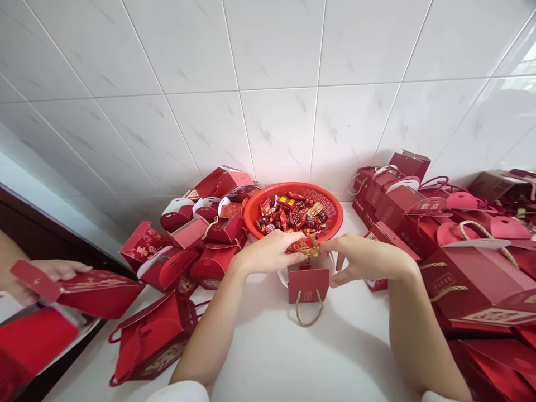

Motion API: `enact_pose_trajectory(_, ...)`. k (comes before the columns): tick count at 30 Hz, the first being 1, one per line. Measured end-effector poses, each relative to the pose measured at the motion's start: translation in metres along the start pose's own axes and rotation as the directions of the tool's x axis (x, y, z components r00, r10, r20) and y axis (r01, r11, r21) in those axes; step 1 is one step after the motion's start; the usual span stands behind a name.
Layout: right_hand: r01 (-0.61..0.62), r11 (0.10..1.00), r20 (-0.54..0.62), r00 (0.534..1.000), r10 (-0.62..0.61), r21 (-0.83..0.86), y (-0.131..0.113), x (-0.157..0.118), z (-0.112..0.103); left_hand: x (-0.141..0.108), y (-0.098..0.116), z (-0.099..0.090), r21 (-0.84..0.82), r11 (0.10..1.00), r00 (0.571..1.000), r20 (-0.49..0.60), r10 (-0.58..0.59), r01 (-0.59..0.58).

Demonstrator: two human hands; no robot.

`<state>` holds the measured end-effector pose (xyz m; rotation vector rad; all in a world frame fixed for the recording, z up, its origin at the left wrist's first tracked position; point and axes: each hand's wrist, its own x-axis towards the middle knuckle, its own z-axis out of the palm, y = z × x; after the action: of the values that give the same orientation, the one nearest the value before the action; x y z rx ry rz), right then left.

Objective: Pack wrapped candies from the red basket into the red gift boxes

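My left hand (268,252) is closed around a red and gold candy packet (302,245), above an opened red gift box (309,286) on the table. The box's front flap with a looped rope handle (309,322) folds down toward me. My right hand (362,258) is at the box's right side, fingers apart, with the index fingertip close to the packet's end and the thumb beside the box edge. Just behind stands a red plastic basket (335,220) of small wrapped candies (288,218). My fingers and the packet partly hide the box's inside.
Red gift boxes (176,268) crowd the left, and more boxes (469,279) are piled on the right. At far left another person's hand (58,271) holds a red box. A tiled wall (276,134) rises behind the white table (310,363).
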<state>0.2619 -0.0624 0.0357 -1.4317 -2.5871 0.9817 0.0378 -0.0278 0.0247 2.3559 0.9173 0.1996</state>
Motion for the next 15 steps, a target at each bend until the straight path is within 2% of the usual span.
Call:
enact_pose_trajectory(5, -0.007, 1.0, -0.003, 1.0, 0.007, -0.011, 0.0035, -0.0036, -0.0001, 0.0005, 0.004, 0.0038, 0.149, 0.986, 0.997, -0.026, -0.068, 0.071)
enact_pose_trajectory(10, -0.038, 0.999, 0.001, 0.999, 0.038, -0.033, 0.0059, -0.0054, -0.0001, -0.0024, 0.0012, 0.0042, 0.082, 0.996, 0.998, 0.039, -0.04, 0.037)
enact_pose_trajectory(15, -0.016, 1.0, -0.032, 0.999, 0.016, 0.001, 0.0061, -0.0085, -0.0006, -0.0083, -0.0044, -0.0005, 0.094, 0.994, 0.998, 0.037, -0.05, 0.047)
